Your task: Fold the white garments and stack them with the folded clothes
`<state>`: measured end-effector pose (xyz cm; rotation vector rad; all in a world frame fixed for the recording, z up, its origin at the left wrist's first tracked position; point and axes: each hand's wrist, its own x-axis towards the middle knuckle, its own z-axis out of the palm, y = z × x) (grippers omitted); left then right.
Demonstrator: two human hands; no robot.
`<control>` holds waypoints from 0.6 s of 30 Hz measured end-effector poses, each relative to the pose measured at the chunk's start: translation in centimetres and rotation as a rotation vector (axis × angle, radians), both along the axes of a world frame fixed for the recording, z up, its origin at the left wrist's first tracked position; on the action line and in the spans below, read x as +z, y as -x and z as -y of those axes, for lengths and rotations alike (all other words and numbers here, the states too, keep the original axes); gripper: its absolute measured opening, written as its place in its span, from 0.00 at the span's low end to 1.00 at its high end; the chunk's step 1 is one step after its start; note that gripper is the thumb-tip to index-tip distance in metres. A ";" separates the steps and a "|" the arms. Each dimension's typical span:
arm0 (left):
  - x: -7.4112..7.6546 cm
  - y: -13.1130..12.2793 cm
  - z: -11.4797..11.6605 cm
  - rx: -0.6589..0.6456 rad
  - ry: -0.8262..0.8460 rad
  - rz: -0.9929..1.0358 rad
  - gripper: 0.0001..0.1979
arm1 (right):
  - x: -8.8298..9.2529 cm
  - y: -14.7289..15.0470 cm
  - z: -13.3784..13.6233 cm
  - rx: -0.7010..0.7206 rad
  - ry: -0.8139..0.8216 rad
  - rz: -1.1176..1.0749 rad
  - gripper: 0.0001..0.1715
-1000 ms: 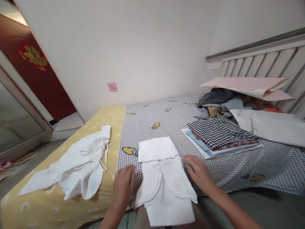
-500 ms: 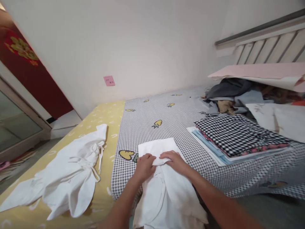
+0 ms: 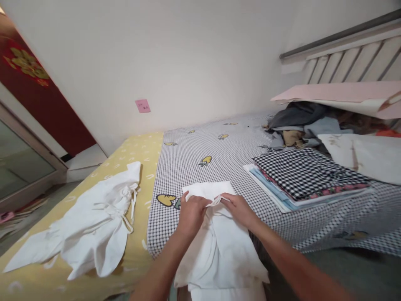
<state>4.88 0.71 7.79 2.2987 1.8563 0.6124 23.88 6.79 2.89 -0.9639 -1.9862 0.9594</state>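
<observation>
A white cloth garment [image 3: 225, 251] lies over the front edge of the bed, its lower part hanging toward me. Its far end is flat on the checked bedcover, with a folded edge across it. My left hand [image 3: 193, 212] pinches that edge from the left, fingers closed on the fabric. From the other side my right hand [image 3: 237, 209] grips the same edge between thumb and fingers. A small raised pleat of cloth shows between the two hands. What kind of garment it is I cannot tell.
Another white garment with ties [image 3: 97, 221] lies crumpled on the yellow bedcover [image 3: 138, 146] at left. Right of my hands is a stack of folded cloths with a black-and-white checked one [image 3: 307, 171] on top. Behind it are heaped clothes [image 3: 300, 117] under a pink sheet [image 3: 338, 94].
Both hands have lifted the folded edge slightly, and the fabric between them is now pinched up. The view has shifted a little.
</observation>
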 end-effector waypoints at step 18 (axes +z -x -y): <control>-9.8 10.4 9.6 0.157 -0.272 -0.080 0.18 | -6.3 -11.8 4.7 -0.219 -0.311 0.275 0.24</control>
